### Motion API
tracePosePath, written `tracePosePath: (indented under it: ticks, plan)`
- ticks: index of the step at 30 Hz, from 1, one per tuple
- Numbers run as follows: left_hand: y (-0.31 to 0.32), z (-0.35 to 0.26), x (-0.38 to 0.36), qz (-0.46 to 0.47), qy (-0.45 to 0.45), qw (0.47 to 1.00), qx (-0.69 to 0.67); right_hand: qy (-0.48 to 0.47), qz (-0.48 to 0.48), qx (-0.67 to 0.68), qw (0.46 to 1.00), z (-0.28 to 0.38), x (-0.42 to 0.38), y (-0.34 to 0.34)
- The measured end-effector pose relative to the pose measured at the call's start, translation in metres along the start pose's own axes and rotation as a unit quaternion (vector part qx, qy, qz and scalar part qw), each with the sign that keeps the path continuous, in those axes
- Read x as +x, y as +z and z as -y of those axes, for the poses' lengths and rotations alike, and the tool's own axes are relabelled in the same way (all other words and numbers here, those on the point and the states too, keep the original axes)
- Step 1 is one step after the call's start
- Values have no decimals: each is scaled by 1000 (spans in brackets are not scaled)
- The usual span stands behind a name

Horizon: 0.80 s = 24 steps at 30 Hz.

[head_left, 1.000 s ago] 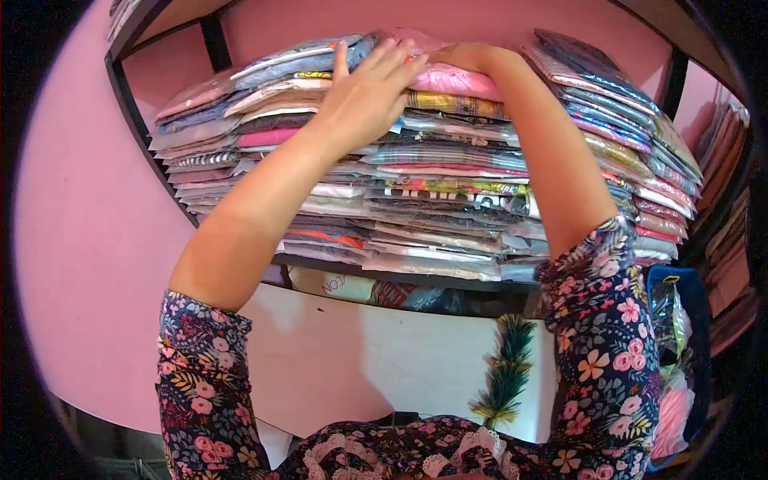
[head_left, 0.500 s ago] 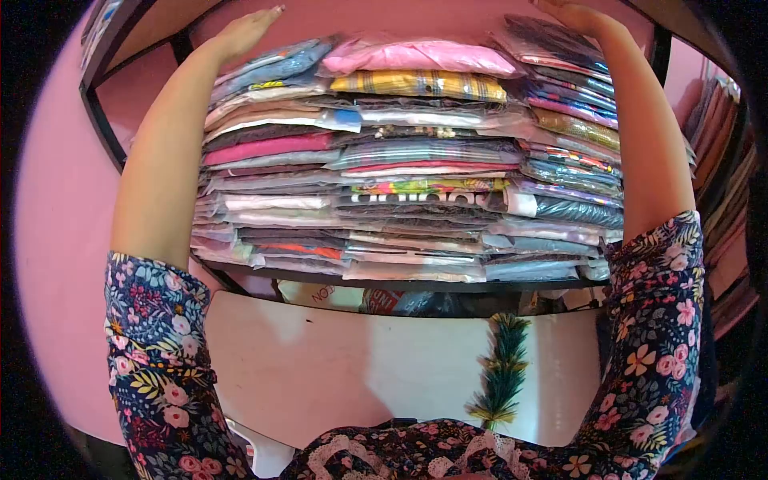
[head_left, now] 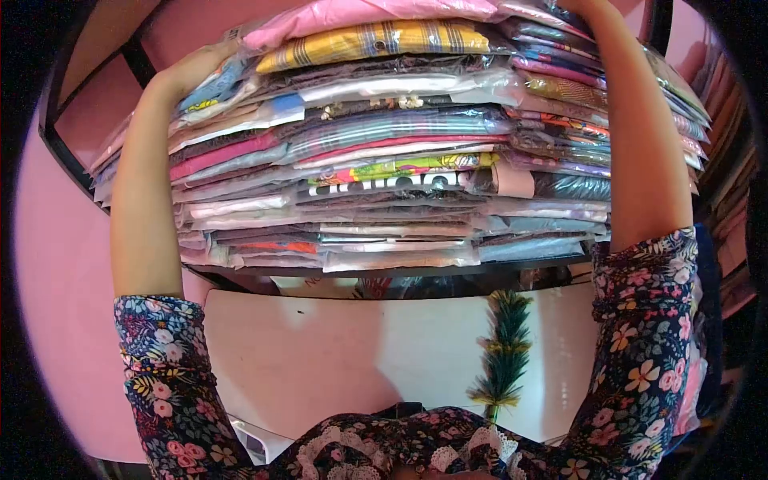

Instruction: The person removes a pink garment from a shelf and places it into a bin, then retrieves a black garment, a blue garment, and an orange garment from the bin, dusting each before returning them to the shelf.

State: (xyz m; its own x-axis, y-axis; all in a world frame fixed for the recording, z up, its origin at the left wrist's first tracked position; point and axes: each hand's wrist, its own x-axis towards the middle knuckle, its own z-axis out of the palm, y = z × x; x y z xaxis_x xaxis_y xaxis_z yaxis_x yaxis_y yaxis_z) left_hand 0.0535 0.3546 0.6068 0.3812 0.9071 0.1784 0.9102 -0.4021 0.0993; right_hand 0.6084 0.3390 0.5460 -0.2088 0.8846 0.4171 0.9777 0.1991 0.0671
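Both arms reach up to a shelf packed with stacks of folded clothes in clear plastic. At the upper left, my left hand lies against the top of the left stack, beside a blue packet; its fingertips are hidden by the packets. My right hand is at the top edge over the right stack, mostly out of frame, its fingers not clear. Between them rises the middle stack, with a pink packet on a yellow checked one.
Below the shelf edge is a white surface with a green tinsel-like strip on it. More packets lie beyond my right arm. A pink wall is at left.
My left hand has come down onto the left stack from above it. The view has shifted, so the stacks appear higher and larger. More packets show beyond my right arm.
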Motion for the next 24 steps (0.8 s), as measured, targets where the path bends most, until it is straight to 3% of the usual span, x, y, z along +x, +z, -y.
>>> tracePosePath:
  ticks: [2, 4, 8, 9, 10, 11, 12, 13, 14, 15, 16, 18, 19, 20, 22, 23, 24]
  plan:
    - [3, 6, 2, -23, -8, 999, -28, 4, -2, 9, 1000, -5, -1, -10]
    - [-9, -11, -3, 10, -42, 999, -17, 0, -9, 17, 1000, -5, 3, -27]
    - [5, -24, -8, -133, 5, 990, 36, -31, 0, 22, 999, 0, 48, -47]
    - [4, -19, -9, -135, -5, 990, 33, 37, -61, 0, 997, -10, 58, -46]
    - [2, -13, -8, -222, 7, 975, 32, 106, -118, -21, 987, -1, 59, -50]
    - [-1, -10, -10, -307, 20, 951, 36, 58, -278, -101, 953, 5, 50, -50]
    - [0, -16, -23, -305, 11, 952, 33, 9, -429, -177, 886, 37, 18, -66]
    - [1, -31, -49, -378, 75, 923, 9, -118, -566, -152, 802, 66, -3, -82]
    - [5, -46, -77, -449, 136, 883, -13, -114, -549, 142, 815, 105, -33, -98]
    - [14, -60, -105, -436, 152, 886, -28, -70, -546, 109, 828, 73, -40, -94]
    - [31, -46, -124, -406, 159, 899, -41, -108, -502, 278, 812, 109, -71, -95]
    - [67, -76, -204, -289, 237, 926, -44, -126, -525, 274, 796, 152, -120, -85]
    - [89, -71, -239, -193, 269, 943, -30, -125, -504, 232, 823, 166, -143, -78]
    - [108, -70, -274, -41, 221, 969, -104, -121, -472, 222, 845, 171, -165, -64]
    - [159, -53, -343, 159, 60, 948, -270, -111, -374, 217, 895, 184, -203, -37]
    - [185, -34, -377, 234, -54, 939, -246, -108, -310, 222, 918, 193, -221, -26]
    - [210, -14, -414, 306, -167, 911, -220, -52, -199, 321, 925, 198, -240, -11]
